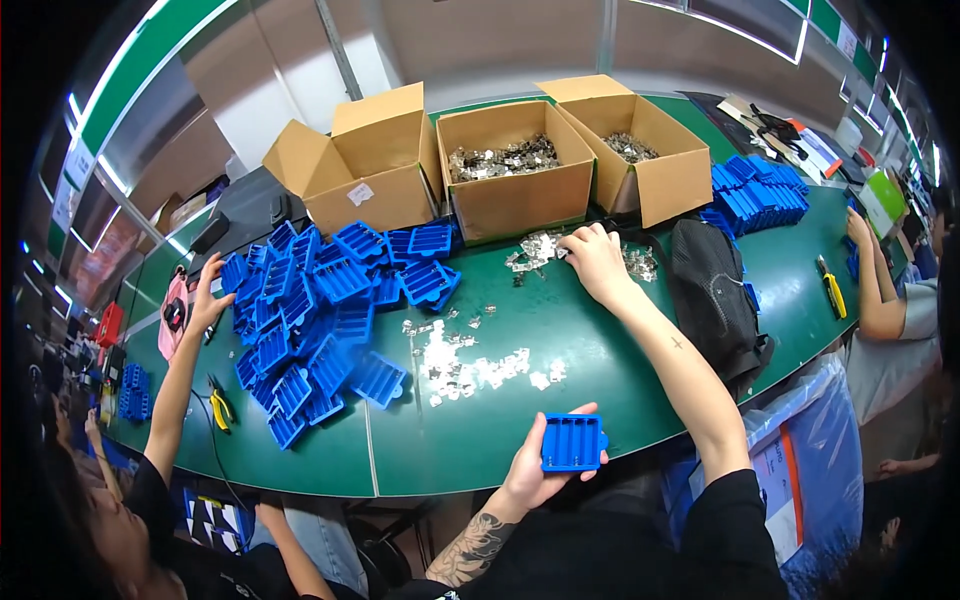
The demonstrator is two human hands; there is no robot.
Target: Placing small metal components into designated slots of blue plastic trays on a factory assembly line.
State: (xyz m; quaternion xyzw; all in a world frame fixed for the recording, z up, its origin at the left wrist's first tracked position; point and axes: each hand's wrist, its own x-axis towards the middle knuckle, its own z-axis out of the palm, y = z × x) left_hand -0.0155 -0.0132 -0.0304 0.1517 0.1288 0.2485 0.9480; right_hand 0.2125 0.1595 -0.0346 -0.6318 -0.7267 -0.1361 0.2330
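Note:
My left hand (527, 468) holds a blue plastic battery holder (572, 441) near the table's front edge, its long parallel slots facing up. Farther off, my right hand (597, 262) has its fingers bent down onto a small heap of shiny metal contact pieces (537, 250) in front of the middle carton. The fingertips are pressed together there, and the exact piece between them is partly hidden. Between my hands, more flat metal contact pieces (450, 370) lie scattered on the green table (520, 325). A big pile of blue battery holders (310, 310) lies to the left.
Three open cartons line the back: left (375, 190), middle (520, 205) and right (675, 180); the latter two hold metal pieces. A black mesh bag (708, 300) lies right. A co-worker's hand (208, 292) touches the left pile. Pliers (219, 405) lie nearby; stacked blue holders (760, 195) stand far right.

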